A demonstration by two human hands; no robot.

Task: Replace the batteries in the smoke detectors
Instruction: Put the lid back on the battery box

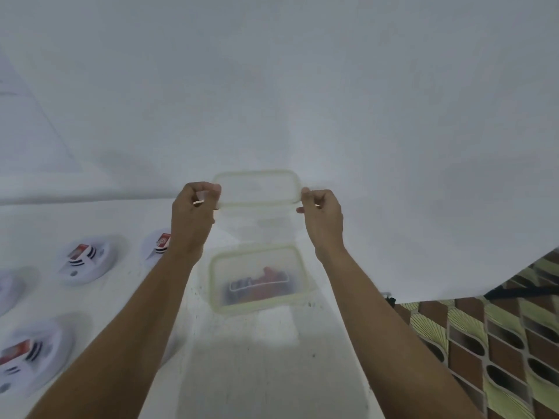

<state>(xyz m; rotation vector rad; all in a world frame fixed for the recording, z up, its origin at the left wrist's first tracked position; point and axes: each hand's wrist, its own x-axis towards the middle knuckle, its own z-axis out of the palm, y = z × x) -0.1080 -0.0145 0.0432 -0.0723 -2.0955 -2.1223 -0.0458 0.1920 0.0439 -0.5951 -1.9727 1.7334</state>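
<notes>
Both my hands hold a translucent plastic lid in the air, above a matching container. My left hand pinches the lid's left edge and my right hand pinches its right edge. The container sits on the white table and holds several batteries, red and dark, blurred through the plastic. White round smoke detectors lie to the left, each with a red and white battery in its back: one at mid-left, one partly behind my left forearm, one at lower left.
The table's white cloth runs up behind as a white backdrop. The edge of another smoke detector shows at the far left. At the lower right the table ends over a patterned brown and green floor.
</notes>
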